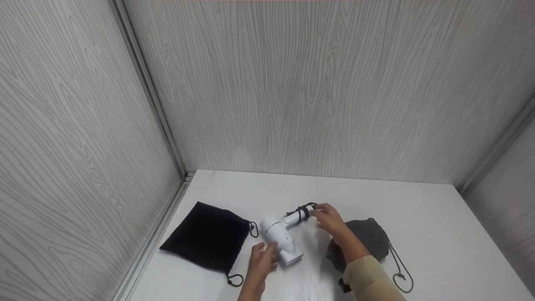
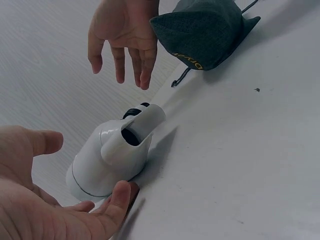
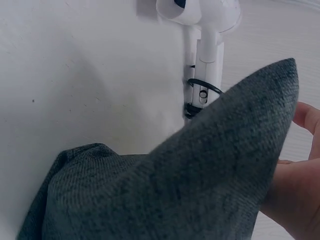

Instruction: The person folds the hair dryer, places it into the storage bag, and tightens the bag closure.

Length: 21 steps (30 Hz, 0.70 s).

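A white hair dryer (image 1: 280, 237) lies on the table, its flat nozzle (image 1: 291, 257) toward me. Black cord (image 1: 304, 212) is wound around its handle. My left hand (image 1: 262, 262) is beside the barrel near the nozzle, thumb apart and fingers extended at the dryer's side in the left wrist view. By the cord-wrapped end of the handle is my right hand (image 1: 329, 218), its fingers loosely spread with nothing between them in the left wrist view. A dark grey drawstring bag (image 2: 205, 32) with yellow lettering sits under my right forearm and hides much of the right wrist view.
To the left, a black drawstring pouch (image 1: 207, 236) lies flat, its cord loops toward the dryer. The grey bag's long cord (image 1: 401, 267) trails to the right. Wood-grain panels (image 1: 292, 92) stand behind and at both sides of the white table (image 1: 434, 234).
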{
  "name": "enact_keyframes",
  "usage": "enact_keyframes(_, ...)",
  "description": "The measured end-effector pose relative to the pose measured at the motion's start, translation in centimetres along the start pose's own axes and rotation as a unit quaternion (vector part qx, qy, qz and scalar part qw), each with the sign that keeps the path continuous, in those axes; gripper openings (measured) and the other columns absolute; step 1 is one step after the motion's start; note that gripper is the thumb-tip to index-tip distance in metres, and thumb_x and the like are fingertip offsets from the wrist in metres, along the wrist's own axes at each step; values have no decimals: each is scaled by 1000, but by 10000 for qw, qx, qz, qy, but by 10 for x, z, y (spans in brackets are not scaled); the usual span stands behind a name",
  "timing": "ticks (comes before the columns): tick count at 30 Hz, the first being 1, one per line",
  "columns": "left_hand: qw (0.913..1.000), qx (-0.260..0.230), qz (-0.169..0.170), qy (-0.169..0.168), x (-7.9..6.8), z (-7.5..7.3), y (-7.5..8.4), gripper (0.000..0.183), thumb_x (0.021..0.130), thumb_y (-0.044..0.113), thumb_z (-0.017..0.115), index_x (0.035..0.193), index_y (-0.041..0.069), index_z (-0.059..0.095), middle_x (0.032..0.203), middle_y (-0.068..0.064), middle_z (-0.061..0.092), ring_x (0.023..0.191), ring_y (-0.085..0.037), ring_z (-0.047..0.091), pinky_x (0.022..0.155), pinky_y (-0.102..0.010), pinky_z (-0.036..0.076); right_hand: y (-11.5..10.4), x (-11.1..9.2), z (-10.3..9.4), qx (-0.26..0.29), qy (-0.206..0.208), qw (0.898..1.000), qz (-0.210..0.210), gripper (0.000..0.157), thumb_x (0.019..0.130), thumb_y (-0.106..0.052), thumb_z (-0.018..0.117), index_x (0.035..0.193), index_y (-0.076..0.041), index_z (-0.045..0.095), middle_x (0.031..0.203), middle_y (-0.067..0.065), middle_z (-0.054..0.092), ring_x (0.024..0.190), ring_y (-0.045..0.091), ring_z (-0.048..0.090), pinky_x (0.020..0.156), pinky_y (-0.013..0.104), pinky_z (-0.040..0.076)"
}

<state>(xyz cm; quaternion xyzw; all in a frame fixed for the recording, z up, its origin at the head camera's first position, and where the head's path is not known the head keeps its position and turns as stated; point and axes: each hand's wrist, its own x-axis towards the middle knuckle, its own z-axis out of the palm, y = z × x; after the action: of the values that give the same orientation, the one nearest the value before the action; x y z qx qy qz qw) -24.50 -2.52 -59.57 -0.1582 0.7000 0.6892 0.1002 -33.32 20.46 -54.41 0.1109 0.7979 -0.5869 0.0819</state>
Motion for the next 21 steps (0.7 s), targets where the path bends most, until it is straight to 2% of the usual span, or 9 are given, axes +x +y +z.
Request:
enact_keyframes(9,9997,-199,122,-50,4,-2,2,84,103,43,62,157,-11,26,137,-35,57,116,-38,69,95,-46,60,0,9,6,28,17,9998,178,66,104,-31,62,158,1,42,157,30,47,144,45,51,118,52,48)
enact_keyframes(17,9995,-234,178,94,6,-1,3,89,102,41,65,159,-10,20,138,-39,56,120,-46,69,97,-49,60,5,13,12,-123,169,9996,176,73,104,-33,60,164,-1,33,168,32,30,146,48,49,118,54,47)
enact_keyframes(21,9994,-266,210,103,6,1,5,90,101,40,65,159,-10,18,140,-41,54,124,-50,66,101,-51,59,5,17,15,-271,277,9991,147,75,103,-35,60,164,-2,32,168,31,32,142,47,54,119,57,45)
